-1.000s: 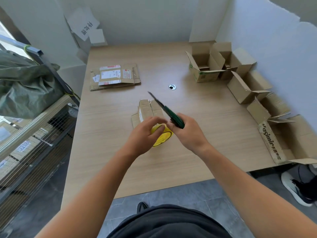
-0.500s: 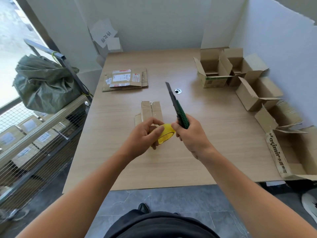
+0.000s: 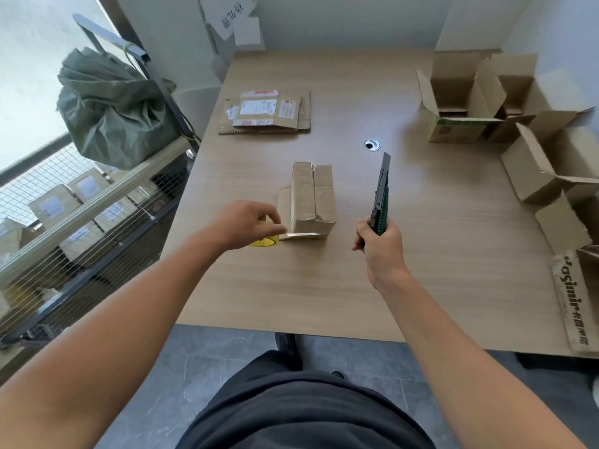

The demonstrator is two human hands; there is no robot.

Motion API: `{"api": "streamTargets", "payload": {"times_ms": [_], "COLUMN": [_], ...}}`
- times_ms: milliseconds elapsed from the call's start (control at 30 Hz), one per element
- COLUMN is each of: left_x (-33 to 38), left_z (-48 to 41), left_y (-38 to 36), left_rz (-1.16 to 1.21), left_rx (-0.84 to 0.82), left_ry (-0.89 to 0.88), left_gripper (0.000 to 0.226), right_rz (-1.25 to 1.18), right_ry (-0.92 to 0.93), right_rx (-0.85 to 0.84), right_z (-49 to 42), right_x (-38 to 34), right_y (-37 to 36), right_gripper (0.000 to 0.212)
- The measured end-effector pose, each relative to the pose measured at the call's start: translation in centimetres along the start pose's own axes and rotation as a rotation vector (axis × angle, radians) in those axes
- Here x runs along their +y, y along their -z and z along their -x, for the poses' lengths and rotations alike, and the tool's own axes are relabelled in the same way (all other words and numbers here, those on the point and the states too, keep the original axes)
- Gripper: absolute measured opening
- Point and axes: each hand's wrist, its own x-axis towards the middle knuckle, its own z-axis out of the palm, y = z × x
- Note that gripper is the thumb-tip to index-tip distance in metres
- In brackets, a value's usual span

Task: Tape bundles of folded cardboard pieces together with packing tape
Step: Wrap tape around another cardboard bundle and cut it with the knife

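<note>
Fingers (image 3: 270, 213) of your L hand (image 3: 241, 223) are curling over the yellow tape roll (image 3: 264, 243), gripping it low by the tabletop, just left of the folded cardboard bundle (image 3: 312, 196). A short tape strip (image 3: 299, 235) is stretching from the roll to the bundle's near bottom edge, so you're prob. mid-pull: tape looks stuck on at that end, roll not cut free. The bundle is sitting mid-table (image 3: 324, 286), w/ something shiny, maybe tape, glinting at its far top edge.

Your R hand (image 3: 379, 246) is clenching round the green utility knife (image 3: 381, 192), blade out and pointing up and away. It's hovering right of the bundle, well apart from the strip.

Next move, as I'm reading it: either you're carrying the roll on round the bundle, or you're cutting. For a cut, you're needing the strip kept taut w/ the L hand and the blade brought to the gap btwn roll and bundle, edge clear of those L fingers.

Further out, a flat labelled cardboard stack (image 3: 265, 113) is lying at the far side, open boxes (image 3: 460, 102) are crowding the right edge, and a green sack (image 3: 113, 111) is sitting off to the left.
</note>
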Motion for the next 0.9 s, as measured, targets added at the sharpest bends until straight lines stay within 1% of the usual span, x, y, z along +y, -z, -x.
{"api": "streamTargets", "payload": {"times_ms": [67,200,400,467,567,633,700,767,900], "left_x": [-0.6,-2.1,-4.8,-5.9,-7.7,-8.2,-8.1,-7.7,-6.3], "left_z": [-1.4,-4.7,-8.5,-8.9,-8.8,-8.8,-8.9,-9.1,-9.6], "left_y": [-1.5,-3.4,-5.4,-6.2,-7.2,-7.6,-7.9,-8.0,-8.7], "left_rz": [-0.044,-0.057,-0.101,-0.116,-0.129,-0.158,-0.154,-0.137,-0.118], "left_rx": [0.040,0.082,0.032,0.043,0.120,0.135,0.118,0.108,0.163], "left_ry": [0.004,0.008,-0.056,-0.111,-0.297,-0.384,-0.387,-0.346,-0.257], "left_gripper": [0.020,0.021,0.027,0.029,0.034,0.038,0.039,0.041,0.059], "right_rz": [0.029,0.063,0.086,0.092,0.080,0.092,0.112,0.127,0.188], "right_ry": [-0.026,-0.059,-0.157,-0.180,-0.189,-0.189,-0.189,-0.177,-0.119], "right_rx": [0.025,0.057,0.077,0.055,0.011,-0.049,-0.105,-0.131,-0.177], "right_z": [-1.2,-4.2,-7.3,-7.8,-8.6,-9.1,-9.4,-9.6,-10.4], "right_x": [1.1,2.9,6.4,7.6,9.0,9.6,9.9,10.1,10.6], "right_y": [-0.4,-1.0,-1.8,-2.0,-2.2,-2.5,-3.1,-3.4,-3.2], "right_gripper": [0.023,0.021,0.018,0.016,0.014,0.013,0.012,0.012,0.006]}}
